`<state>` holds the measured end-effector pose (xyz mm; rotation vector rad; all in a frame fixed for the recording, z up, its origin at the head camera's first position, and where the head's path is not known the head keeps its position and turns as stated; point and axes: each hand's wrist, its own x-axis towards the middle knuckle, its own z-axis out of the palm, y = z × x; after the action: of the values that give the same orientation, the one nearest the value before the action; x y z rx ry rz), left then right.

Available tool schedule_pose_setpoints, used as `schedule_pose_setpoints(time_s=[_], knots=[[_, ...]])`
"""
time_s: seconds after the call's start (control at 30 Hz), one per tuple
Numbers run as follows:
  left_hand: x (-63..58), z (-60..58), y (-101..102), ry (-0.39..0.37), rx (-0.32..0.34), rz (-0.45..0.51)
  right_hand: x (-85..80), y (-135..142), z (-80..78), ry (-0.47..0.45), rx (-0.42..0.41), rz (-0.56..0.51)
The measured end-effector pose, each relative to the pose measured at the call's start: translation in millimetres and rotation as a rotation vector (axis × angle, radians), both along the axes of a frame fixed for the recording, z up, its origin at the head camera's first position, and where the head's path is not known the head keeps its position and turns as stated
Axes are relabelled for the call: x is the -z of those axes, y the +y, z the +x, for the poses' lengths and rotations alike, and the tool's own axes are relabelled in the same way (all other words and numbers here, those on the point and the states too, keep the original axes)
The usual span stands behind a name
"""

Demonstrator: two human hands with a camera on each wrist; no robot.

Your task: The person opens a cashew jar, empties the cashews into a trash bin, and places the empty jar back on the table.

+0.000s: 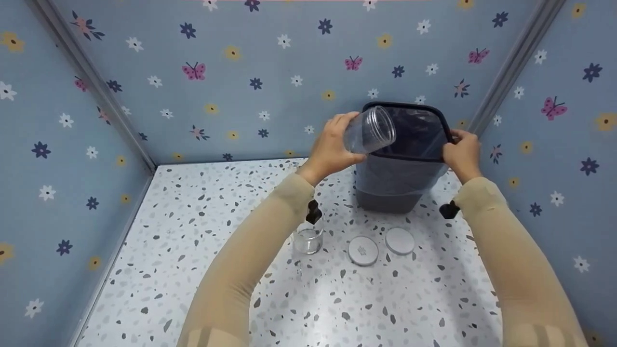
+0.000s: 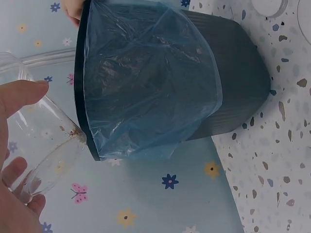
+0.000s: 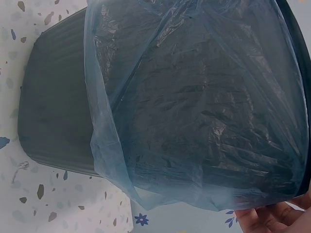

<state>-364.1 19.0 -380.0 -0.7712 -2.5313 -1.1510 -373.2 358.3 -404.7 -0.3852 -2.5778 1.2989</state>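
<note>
My left hand (image 1: pixel 332 147) grips a clear jar (image 1: pixel 370 131) tipped on its side, its open mouth over the left part of the bin's black rim (image 1: pixel 409 158). A small patch of brown specks (image 2: pixel 75 132) clings inside the jar near that rim in the left wrist view. The dark grey trash bin (image 1: pixel 385 205) stands at the back right of the table. A thin blue plastic bag (image 2: pixel 155 82) lines it and folds down over its outside. On the bin's right side my right hand (image 1: pixel 462 153) holds the rim, fingers curled at its edge.
Two round white lids (image 1: pixel 363 250) lie in front of the bin on the speckled table (image 1: pixel 193 231). Left of them is a clear glass container (image 1: pixel 308 241), partly behind the left sleeve. Flower-patterned panels (image 1: pixel 270 58) enclose the back and sides.
</note>
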Motion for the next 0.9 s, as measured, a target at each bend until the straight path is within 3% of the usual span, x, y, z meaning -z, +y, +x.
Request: schedule_pose_setpoints(time_s=[0.2,0.9], knots=[[9.9,8.6,-4.8,-0.020,0.032,0.073,1.4,-0.2,-0.8,-0.005,0.007,0.008],[30.5,25.5,-26.3,-0.049,0.049,0.162,-0.3,-1.8,-0.2,-0.007,0.005,0.008]])
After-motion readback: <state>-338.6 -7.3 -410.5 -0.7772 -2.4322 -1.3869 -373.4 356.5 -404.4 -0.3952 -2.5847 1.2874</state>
